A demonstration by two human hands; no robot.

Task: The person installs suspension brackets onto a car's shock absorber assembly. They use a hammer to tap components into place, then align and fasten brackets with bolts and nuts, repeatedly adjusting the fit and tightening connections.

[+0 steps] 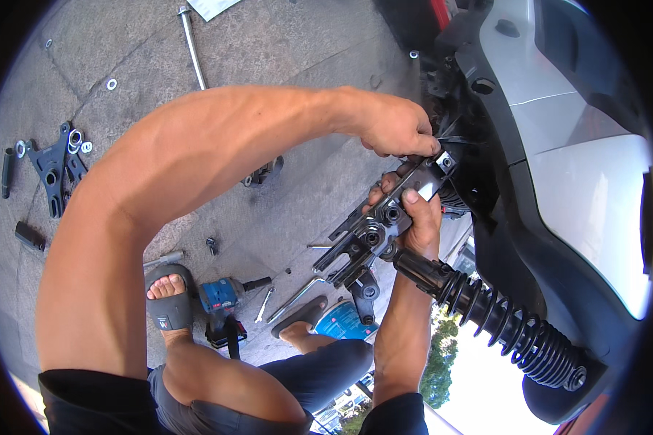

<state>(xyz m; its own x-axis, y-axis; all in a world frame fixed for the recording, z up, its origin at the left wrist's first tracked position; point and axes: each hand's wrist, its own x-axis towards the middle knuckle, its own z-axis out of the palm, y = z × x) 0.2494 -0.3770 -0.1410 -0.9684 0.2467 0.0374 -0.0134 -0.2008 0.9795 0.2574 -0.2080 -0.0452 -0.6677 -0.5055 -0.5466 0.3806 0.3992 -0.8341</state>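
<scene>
Fingers of two hands, left hand [399, 130] and right hand [413, 217], clamped on one bracket [374, 235].

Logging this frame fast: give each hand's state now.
Left hand: closed, pinching something small, cannot tell what.
Right hand: closed, holding the black metal bracket.

matt black metal bracket [374, 235], glossy scooter panel [588, 181], rough concrete floor [297, 43].

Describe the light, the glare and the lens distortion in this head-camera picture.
Head view: hard sunlight falls on the concrete floor and on the left hand; the scooter's silver side panel glares almost white. The fisheye bends the long steel rod and darkens the rim. The black bracket in the right hand and the coil-spring shock absorber are sharp.
</scene>
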